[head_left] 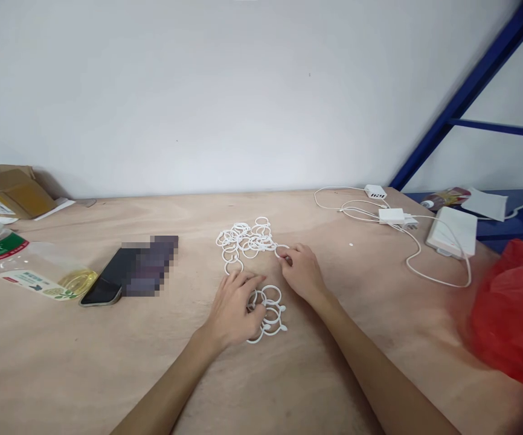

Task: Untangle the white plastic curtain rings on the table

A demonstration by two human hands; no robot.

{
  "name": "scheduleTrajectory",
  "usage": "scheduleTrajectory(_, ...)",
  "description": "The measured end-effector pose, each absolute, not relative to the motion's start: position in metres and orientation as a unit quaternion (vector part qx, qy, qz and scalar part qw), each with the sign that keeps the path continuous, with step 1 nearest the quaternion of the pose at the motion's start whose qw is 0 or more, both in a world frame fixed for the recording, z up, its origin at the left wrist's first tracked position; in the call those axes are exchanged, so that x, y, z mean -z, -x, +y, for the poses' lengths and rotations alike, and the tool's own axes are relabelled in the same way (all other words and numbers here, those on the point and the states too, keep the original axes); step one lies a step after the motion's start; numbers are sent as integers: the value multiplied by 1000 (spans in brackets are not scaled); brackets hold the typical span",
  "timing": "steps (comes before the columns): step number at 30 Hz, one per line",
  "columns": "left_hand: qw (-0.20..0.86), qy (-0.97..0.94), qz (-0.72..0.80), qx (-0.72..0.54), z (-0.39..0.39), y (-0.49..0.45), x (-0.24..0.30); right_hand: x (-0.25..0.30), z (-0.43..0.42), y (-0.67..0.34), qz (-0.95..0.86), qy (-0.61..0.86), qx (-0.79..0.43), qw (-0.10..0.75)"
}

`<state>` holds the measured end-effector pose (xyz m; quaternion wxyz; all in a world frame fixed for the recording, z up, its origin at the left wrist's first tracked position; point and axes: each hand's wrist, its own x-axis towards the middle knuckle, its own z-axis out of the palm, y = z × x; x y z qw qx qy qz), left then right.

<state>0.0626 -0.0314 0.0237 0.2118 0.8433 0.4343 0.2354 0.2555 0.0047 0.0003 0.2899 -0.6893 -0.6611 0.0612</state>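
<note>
A loose pile of white plastic rings (pixel 246 238) lies in the middle of the wooden table (pixel 107 362). My right hand (pixel 301 272) reaches to the pile's right edge and pinches one white ring (pixel 282 251) between thumb and fingers. My left hand (pixel 234 308) rests palm down, fingers curled onto a smaller bunch of white rings (pixel 270 314) lying nearer to me. Whether the left hand grips a ring or only presses on the bunch is unclear.
A dark phone (pixel 107 281) lies to the left beside a tipped plastic bottle (pixel 35 269) with yellowish liquid. Cardboard boxes (pixel 10 190) stand far left. White chargers and cables (pixel 392 217) and a white box (pixel 454 232) sit at right, with a red bag (pixel 513 308) and a blue frame (pixel 470 90).
</note>
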Motion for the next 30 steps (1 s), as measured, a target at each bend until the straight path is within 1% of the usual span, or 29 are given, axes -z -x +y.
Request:
scheduleTrajectory(3,223,-840,426,-250,-31,-63,-24,-2,7,-256,-653,685,-61,317)
scheduleTrajectory(7,230,-821,427,-301,-29,-63,-24,-9,8,-256,-584,678,-120,430)
scheduleTrajectory(9,237,-812,429,-316,-29,-62,-24,-15,8,-256,-510,674,-191,499)
scheduleTrajectory(11,244,-800,434,-334,-28,-62,-24,-21,7,-256,-411,647,-300,568)
scheduleTrajectory(13,248,-786,442,-354,-27,-62,-25,-28,8,-258,-335,603,-397,606)
scheduleTrajectory(16,262,-762,458,-376,-27,-62,-26,-35,7,-257,-310,549,-490,601)
scheduleTrajectory(19,300,-727,481,-388,-27,-64,-26,-38,2,-248,-283,434,-629,579)
scheduleTrajectory(21,336,-695,492,-402,-28,-66,-27,-38,-4,-237,-284,364,-695,552)
scheduleTrajectory(25,408,-630,486,-447,-27,-68,-28,-39,-17,-215,-370,298,-724,501)
scheduleTrajectory(30,456,-578,469,-488,-26,-68,-32,-41,-23,-207,-408,271,-719,493)
